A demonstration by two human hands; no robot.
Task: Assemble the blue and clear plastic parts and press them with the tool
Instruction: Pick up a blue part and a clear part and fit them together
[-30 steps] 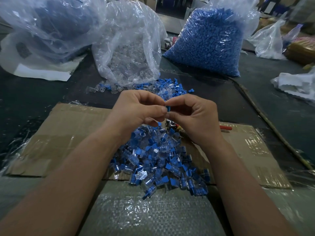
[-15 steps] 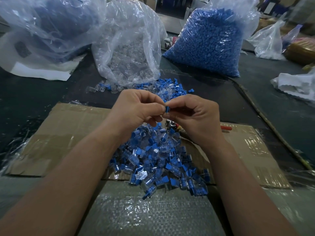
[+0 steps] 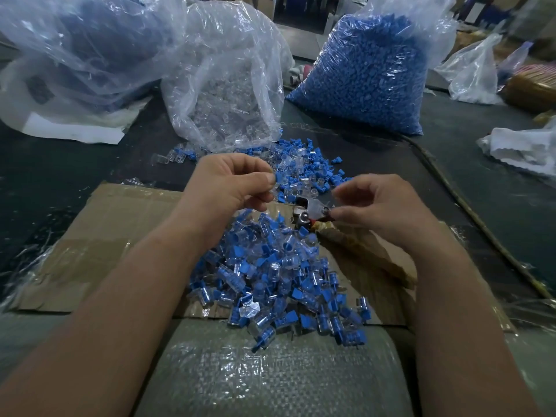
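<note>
My left hand (image 3: 231, 185) pinches a small blue and clear part (image 3: 279, 183) between thumb and forefinger, above the cardboard. My right hand (image 3: 382, 206) hovers to the right with fingers loosely curled. Its thumb tip touches the metal head of the pressing tool (image 3: 311, 207), which lies on the cardboard with its tape-wrapped handle (image 3: 367, 254) running under my wrist. A pile of blue and clear parts (image 3: 270, 281) lies between my forearms. Loose blue and clear pieces (image 3: 304, 165) are scattered just beyond my hands.
A bag of clear parts (image 3: 222, 100) stands behind centre, and a bag of blue parts (image 3: 367, 70) is to its right. A large crumpled bag (image 3: 75, 49) fills the far left. Flat cardboard (image 3: 105, 236) covers the dark table, with a woven sack (image 3: 270, 371) nearest me.
My hands were together on one part and have separated. The left keeps the part; the right has let go and moved right and down to the tool.
</note>
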